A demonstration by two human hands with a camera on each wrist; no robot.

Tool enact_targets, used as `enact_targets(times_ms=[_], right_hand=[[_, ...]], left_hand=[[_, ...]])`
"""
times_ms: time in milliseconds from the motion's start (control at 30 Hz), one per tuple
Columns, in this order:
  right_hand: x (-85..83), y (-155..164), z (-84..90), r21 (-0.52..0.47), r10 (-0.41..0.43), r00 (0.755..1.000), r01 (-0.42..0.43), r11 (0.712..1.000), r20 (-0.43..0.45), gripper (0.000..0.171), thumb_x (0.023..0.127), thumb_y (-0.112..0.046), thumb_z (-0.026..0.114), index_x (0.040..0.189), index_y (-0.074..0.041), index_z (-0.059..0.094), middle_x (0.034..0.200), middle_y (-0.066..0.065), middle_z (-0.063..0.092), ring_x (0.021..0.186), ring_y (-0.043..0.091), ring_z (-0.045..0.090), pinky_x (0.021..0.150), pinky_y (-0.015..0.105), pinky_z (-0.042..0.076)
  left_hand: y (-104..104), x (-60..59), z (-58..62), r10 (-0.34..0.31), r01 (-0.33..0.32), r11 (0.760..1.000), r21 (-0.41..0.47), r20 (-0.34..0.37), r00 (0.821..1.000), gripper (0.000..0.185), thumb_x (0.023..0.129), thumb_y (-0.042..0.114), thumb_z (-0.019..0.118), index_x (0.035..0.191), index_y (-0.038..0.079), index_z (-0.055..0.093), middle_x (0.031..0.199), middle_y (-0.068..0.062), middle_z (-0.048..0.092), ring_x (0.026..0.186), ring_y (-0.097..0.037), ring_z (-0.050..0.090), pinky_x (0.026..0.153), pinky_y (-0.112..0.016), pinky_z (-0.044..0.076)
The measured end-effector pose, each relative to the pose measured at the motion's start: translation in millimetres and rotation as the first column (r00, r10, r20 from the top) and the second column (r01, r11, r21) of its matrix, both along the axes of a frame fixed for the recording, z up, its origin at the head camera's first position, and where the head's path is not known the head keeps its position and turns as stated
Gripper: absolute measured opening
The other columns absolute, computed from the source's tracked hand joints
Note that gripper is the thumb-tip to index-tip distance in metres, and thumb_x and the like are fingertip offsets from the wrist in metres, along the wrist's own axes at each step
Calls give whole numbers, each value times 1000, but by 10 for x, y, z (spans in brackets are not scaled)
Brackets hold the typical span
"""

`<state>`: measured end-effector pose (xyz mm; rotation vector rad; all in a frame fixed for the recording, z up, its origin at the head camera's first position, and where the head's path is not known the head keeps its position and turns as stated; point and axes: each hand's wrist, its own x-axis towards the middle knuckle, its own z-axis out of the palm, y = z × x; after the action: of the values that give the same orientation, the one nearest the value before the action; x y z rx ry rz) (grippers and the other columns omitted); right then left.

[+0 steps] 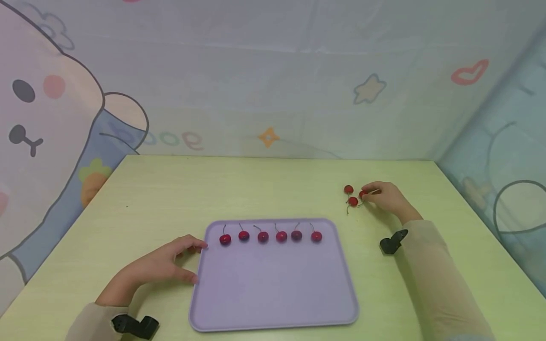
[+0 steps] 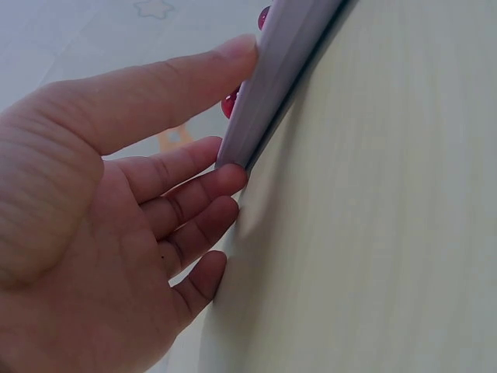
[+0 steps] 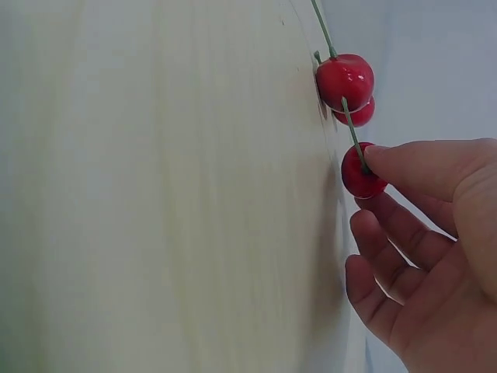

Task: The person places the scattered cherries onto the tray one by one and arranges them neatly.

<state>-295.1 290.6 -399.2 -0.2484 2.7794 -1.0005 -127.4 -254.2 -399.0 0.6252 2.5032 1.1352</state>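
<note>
My right hand [image 1: 387,198] pinches a red cherry [image 3: 356,180] between thumb and fingertips at the back right of the table; its green stem points away from the fingers. Right beside it lie two more cherries, one farther back [image 1: 348,189] and one nearer [image 1: 353,201]. On the left, my left hand [image 1: 159,263] rests its thumb and fingertips against the left edge of a light purple tray [image 1: 273,289], fingers loosely bent. Along the tray's far side several cherries [image 1: 281,236] sit in a row, stems mostly pointing to the back.
The tray lies flat on a pale yellow-green table [image 1: 256,189]. A printed cloth [image 1: 256,85] with a cartoon animal hangs behind the table and at its sides. Black wrist mounts [image 1: 391,242] stick out from both sleeves.
</note>
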Motion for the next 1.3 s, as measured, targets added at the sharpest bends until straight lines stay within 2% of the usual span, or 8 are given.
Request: enact_targets(times_ms=[200,467,633,833,967,1067,1133,1300], right_hand=[[54,7,135,11,-14,999,15,1000,-29,40,96,-24,58,127,1,57,125,24,57,114,39,54,91,50,43],[107,-29,313,1,10,993,-10,1000,-115,39,96,-29,59,125,-3,59,119,19,60,109,33,54,86,45,44],[169,-170,436,-9,36,989,-38,999,-145,39,94,-31,61,124,-5,61,116,16,62,107,31,56,84,42,45],[262,-415,532,-64,94,981,-106,992,-168,35,93,-26,64,121,-6,63,110,13,64,100,27,61,83,38,47],[366,-631,573,-131,137,976,-160,978,-168,30,91,-21,67,116,-5,64,103,11,67,85,24,64,75,34,50],[458,-797,599,-169,183,967,-213,962,-177,27,90,-20,69,113,-6,66,101,9,67,81,20,62,71,28,50],[512,-897,601,-182,221,955,-258,949,-199,24,90,-18,69,111,-7,67,101,7,67,82,17,62,73,25,50],[652,-1135,603,-220,313,915,-370,903,-253,21,88,-9,70,108,-5,67,101,6,67,87,16,63,82,26,52]], left_hand=[[-3,4,-5,3,-3,1000,-3,-8,1000,66,72,34,83,126,10,53,125,-7,52,115,-28,42,99,-27,36],[-1,15,25,5,-5,1000,1,-1,1000,65,73,32,83,126,10,54,126,-8,52,116,-27,43,101,-32,37],[0,12,21,0,0,1000,11,-11,1000,64,73,31,83,126,9,54,126,-8,52,115,-27,43,100,-31,37],[-3,-7,-3,-3,3,1000,10,9,1000,65,73,32,83,126,9,53,126,-8,52,116,-29,42,100,-32,37],[6,-4,11,-1,1,1000,9,10,1000,65,73,31,83,126,9,53,126,-8,52,115,-28,43,101,-37,38],[16,-2,28,2,-2,1000,8,10,1000,66,72,31,83,127,8,53,126,-8,52,116,-28,43,101,-43,37],[20,-4,38,0,0,1000,8,8,1000,66,73,30,83,127,8,53,126,-9,52,116,-29,43,100,-47,37],[27,-13,37,-2,2,1000,12,9,1000,66,73,29,83,127,7,53,126,-9,51,115,-28,43,100,-44,37]])
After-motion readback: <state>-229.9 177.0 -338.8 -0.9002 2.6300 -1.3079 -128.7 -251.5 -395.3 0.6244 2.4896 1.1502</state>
